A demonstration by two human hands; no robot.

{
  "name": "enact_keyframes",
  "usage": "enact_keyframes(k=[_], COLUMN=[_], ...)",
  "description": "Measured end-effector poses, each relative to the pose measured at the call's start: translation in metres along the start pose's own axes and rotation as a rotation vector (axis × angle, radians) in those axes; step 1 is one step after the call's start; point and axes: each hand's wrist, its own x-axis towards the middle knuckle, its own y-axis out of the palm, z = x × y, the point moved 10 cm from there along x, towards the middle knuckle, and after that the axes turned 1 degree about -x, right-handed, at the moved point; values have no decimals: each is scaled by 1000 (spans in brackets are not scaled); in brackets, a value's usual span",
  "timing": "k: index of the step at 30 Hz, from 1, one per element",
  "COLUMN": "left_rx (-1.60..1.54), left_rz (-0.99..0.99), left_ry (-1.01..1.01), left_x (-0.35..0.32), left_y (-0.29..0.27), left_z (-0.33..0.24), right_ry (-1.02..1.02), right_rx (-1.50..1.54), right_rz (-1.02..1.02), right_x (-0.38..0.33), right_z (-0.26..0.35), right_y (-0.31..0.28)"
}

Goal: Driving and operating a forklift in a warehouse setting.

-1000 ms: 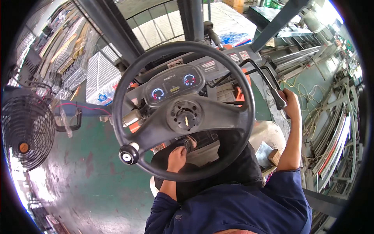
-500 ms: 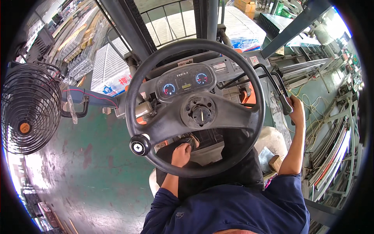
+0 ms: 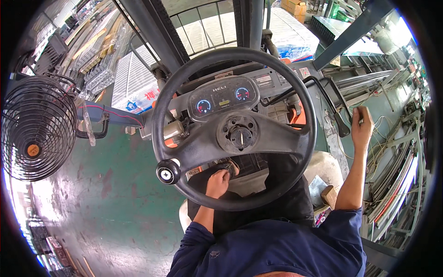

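Note:
The black steering wheel of a forklift is in front of me, with a round spinner knob at its lower left. Neither hand touches the wheel. Below its lower rim, my left hand rests by my dark trouser leg, fingers curled in; what they hold, if anything, is hidden. On the right, my right hand is raised just beside the black lever grip, apart from it, thumb and fingers parted with nothing visible between them. The instrument panel is lit behind the wheel.
A black wire-caged fan is mounted at the left. Ahead, past the mast, lie white wrapped packs. Long metal strips are stacked on a rack at the right. A wooden block sits beside my seat.
My right hand has let go of the lever grip and moved slightly right and up off it. My left hand stays by my leg. The whole view has shifted slightly.

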Motion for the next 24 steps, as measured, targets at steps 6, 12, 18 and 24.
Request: enact_keyframes(k=[6, 12, 18, 24], left_rx=[23, 68, 58, 62], left_rz=[19, 48, 102, 88], left_ry=[9, -13, -29, -93], left_x=[3, 0, 12, 7], left_y=[5, 5, 11, 1], left_z=[-2, 4, 9, 21], right_ry=[-367, 49, 114, 125], right_rx=[-124, -192, -203, -205], right_rz=[183, 635, 574, 635], right_x=[10, -75, -64, -70], right_z=[86, 5, 16, 19], right_y=[44, 95, 90, 111])
